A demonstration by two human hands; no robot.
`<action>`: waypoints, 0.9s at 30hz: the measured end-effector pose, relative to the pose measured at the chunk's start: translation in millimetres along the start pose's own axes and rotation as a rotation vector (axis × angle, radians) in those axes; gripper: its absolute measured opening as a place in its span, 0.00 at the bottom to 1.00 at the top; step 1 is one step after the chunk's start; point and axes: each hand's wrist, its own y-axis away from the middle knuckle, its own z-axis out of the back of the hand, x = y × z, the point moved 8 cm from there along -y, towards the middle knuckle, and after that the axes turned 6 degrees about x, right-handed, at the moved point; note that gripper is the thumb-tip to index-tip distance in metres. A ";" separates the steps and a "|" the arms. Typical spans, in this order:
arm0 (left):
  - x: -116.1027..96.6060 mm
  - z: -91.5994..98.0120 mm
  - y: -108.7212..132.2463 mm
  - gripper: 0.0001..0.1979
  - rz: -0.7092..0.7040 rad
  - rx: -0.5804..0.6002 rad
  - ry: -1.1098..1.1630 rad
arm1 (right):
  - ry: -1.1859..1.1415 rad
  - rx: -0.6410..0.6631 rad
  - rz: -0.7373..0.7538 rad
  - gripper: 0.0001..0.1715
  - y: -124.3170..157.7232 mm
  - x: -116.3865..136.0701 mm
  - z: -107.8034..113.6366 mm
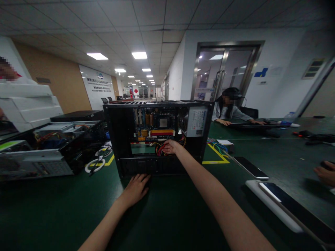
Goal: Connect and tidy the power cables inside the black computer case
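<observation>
An open black computer case [123,139] stands on its side on the green table [170,216], its motherboard [154,127] and power supply [196,121] showing. My right hand [170,146] reaches inside the case, fingers closed among a bundle of red and yellow cables [160,149]. Flat on the table lies my left hand [136,188], fingers stretched out, touching the case's lower front edge.
A second opened computer [49,148] lies at the left with cable rolls [95,164] beside it. Phones [250,167] and a tablet [288,205] rest at the right. Another person's hand [325,172] shows at the right edge. A seated person [227,109] works behind.
</observation>
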 end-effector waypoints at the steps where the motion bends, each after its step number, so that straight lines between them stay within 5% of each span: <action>1: -0.3 0.5 0.0 0.25 0.001 0.002 0.001 | 0.034 -0.005 -0.006 0.06 0.4 -0.4 0.1; 10: -2.3 2.2 -0.3 0.25 0.012 0.009 -0.005 | 0.252 -0.140 0.037 0.06 6.5 4.8 17.5; 16: -2.8 3.0 0.6 0.25 -0.001 0.003 -0.007 | 0.635 -0.235 0.087 0.06 16.4 12.5 44.2; 22: -1.2 1.0 0.6 0.25 0.004 -0.008 0.003 | 1.162 -0.228 0.322 0.10 32.1 24.8 28.8; 27: -1.3 1.7 1.0 0.25 0.004 0.000 0.009 | 1.365 -0.238 0.467 0.07 36.4 32.5 7.9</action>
